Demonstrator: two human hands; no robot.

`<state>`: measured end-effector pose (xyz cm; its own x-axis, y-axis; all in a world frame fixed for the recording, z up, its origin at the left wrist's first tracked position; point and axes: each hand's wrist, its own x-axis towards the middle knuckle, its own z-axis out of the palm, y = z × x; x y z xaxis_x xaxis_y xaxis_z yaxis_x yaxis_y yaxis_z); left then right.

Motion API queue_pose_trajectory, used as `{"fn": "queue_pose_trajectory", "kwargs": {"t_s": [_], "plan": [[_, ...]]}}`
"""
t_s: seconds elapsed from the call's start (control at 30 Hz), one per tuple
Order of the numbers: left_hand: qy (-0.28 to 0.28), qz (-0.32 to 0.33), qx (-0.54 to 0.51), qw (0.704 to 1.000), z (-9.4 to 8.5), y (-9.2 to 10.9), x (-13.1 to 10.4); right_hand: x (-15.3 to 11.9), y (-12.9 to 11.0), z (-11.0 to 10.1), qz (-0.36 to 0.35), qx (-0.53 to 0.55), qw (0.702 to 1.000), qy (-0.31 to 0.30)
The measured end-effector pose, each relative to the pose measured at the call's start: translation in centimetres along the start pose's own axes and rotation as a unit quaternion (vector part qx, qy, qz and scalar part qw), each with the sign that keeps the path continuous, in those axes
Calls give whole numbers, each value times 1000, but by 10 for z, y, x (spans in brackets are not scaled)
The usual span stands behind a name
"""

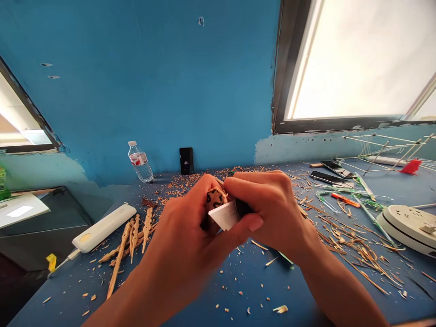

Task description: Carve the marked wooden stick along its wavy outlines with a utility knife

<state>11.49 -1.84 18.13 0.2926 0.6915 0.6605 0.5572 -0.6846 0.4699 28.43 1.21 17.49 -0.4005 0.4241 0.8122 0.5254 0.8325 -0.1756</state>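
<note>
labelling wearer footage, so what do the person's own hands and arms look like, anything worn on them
The left hand and right hand are both without gloves. The left forearm and right forearm are bare to the picture's edge, with no sleeve, watch or bracelet in view. No ring shows, though some fingers are hidden.

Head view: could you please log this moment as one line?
left hand: gripping patterned piece | right hand: holding blade close by | table: wood shavings scattered

No legible text, bottle label (138, 159) blurred, phone screen (186, 162) lettering too small
</note>
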Motion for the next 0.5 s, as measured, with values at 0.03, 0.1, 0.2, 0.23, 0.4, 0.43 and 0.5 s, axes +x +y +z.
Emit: {"fn": "queue_pose_trajectory", "kwargs": {"t_s": [0.03,0.1,0.2,0.23,0.4,0.43,0.5], "plan": [[-1,1,0,1000,0,0,0,0,0,0,0,-2,1000,0],[-2,3,-2,1000,-1,-1,1,1,0,1,-1,-7,1000,-3],[-13,13,-12,1000,-1,-3,2,1,1,2,-1,-3,1000,-14],[-17,14,-16,1000,-1,-4,2,1,1,3,0,-3,1000,-14],[-31,2,-28,999,-3,-6,1,0,-1,7,18,-57,998,34],[-34,5,-26,999,-3,-5,1,-1,-3,7,24,-66,997,42],[-34,14,-19,999,-4,-4,1,-1,-5,8,38,-64,996,40]]}}
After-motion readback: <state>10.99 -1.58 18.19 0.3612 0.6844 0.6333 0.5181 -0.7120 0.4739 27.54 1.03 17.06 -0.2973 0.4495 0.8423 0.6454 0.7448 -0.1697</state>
